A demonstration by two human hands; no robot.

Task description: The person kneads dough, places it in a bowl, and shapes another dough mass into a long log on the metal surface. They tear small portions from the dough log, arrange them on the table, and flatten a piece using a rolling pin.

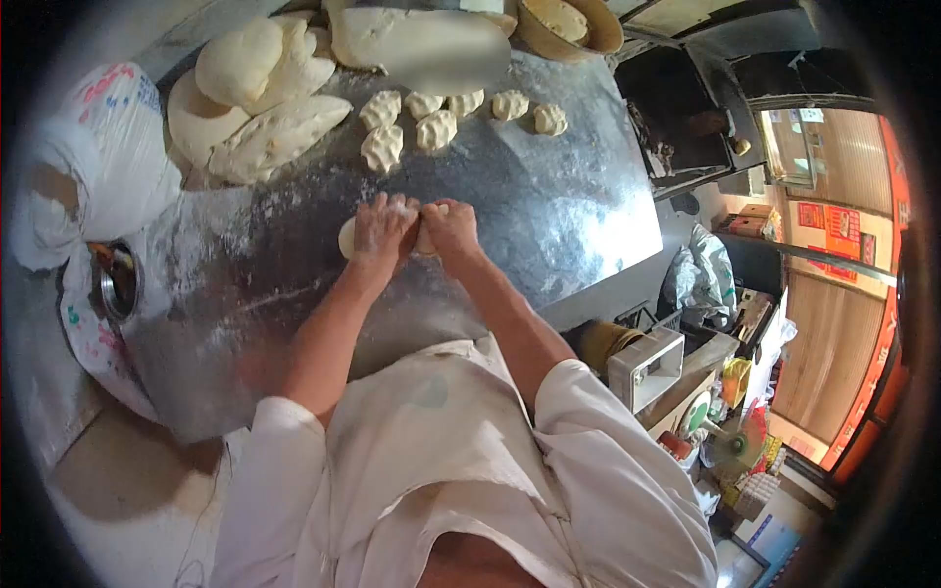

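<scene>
Both hands are together over the metal worktop, working a pale piece of dough [347, 238] that is mostly hidden beneath them. My left hand [385, 230] presses down on it with fingers curled over, and a rounded end sticks out to its left. Close beside it, my right hand [451, 233] is closed over the other end, with a little dough showing between the two. Beyond the hands lie several pinched dough lumps, the nearest lump [381, 148] just ahead of my left hand.
Flat rounds of bread [239, 64] are stacked at the back left, near a big dough mass [392, 37]. A bowl [578, 29] stands at the back. White sacks [123, 147] and a metal container [119, 281] sit on the left. The floury worktop [559, 206] ends at right, beside a crate [647, 367].
</scene>
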